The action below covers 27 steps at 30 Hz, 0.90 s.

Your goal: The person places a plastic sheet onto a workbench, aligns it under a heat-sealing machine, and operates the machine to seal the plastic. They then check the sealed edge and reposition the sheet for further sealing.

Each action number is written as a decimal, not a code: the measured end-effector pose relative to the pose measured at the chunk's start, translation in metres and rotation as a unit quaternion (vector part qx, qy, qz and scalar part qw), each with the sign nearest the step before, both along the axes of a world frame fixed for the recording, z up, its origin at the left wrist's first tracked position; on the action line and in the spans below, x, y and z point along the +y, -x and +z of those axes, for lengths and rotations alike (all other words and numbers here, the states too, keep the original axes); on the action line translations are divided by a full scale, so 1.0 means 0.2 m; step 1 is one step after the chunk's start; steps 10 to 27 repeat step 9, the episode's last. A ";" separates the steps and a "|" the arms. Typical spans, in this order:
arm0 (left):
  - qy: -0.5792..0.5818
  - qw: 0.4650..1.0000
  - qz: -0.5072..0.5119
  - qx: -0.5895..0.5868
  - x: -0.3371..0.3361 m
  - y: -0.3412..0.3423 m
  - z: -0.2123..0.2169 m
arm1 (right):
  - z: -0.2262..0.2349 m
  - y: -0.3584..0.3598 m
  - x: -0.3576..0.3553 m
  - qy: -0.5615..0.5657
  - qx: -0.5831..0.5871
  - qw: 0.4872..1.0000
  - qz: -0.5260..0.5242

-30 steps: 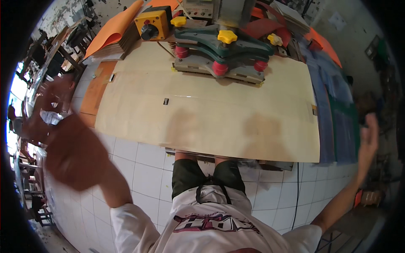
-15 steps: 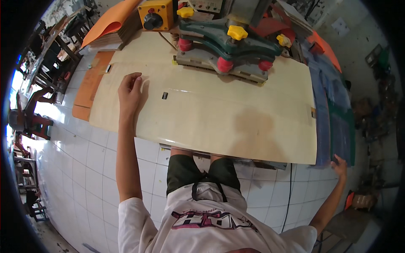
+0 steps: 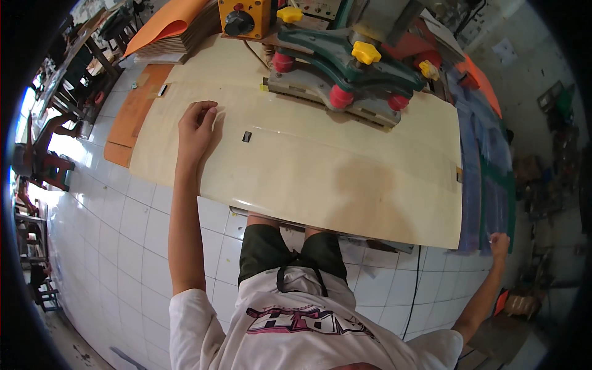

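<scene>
My left hand (image 3: 197,126) is at the left part of a large cream sheet (image 3: 296,166), loosely closed, with the fingers curled in toward the thumb and nothing visible in them. Far to the right, my right hand (image 3: 500,244) is closed at the near corner of the clear plastic sheets (image 3: 472,185), which have green parts and lie in a bluish stack beside the cream sheet. Its fingers seem to pinch a plastic sheet's edge. A small dark piece (image 3: 246,137) lies on the cream sheet, right of my left hand.
A press head with dark green arms (image 3: 320,52), yellow knobs and red fittings stands over the far side. Left of it are a yellow control box (image 3: 245,18) and a brown stack under an orange sheet (image 3: 160,28). An orange-brown board (image 3: 132,123) juts out at left.
My right hand has closed its fingers at the plastic sheets' near corner. My left hand stays over the cream sheet, slightly more curled. The whole view has shifted a little.
</scene>
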<state>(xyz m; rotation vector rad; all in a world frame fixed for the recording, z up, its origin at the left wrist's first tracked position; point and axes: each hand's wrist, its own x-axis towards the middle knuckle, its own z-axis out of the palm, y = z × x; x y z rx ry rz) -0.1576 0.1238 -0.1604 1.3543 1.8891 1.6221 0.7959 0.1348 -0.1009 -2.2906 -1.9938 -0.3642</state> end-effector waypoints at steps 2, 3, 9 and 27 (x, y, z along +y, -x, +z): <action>0.001 1.000 -0.001 0.003 0.00 0.00 0.01 | 0.01 -0.05 0.01 -0.006 0.004 0.999 0.041; 0.000 1.000 0.000 0.004 -0.01 0.01 0.01 | 0.02 -0.08 0.03 -0.010 0.009 0.997 0.081; 0.003 0.999 0.010 0.034 -0.05 0.03 0.04 | -0.03 -0.19 0.11 0.008 0.145 0.989 0.032; 0.003 0.999 0.010 0.034 -0.05 0.03 0.04 | -0.03 -0.19 0.11 0.008 0.145 0.989 0.032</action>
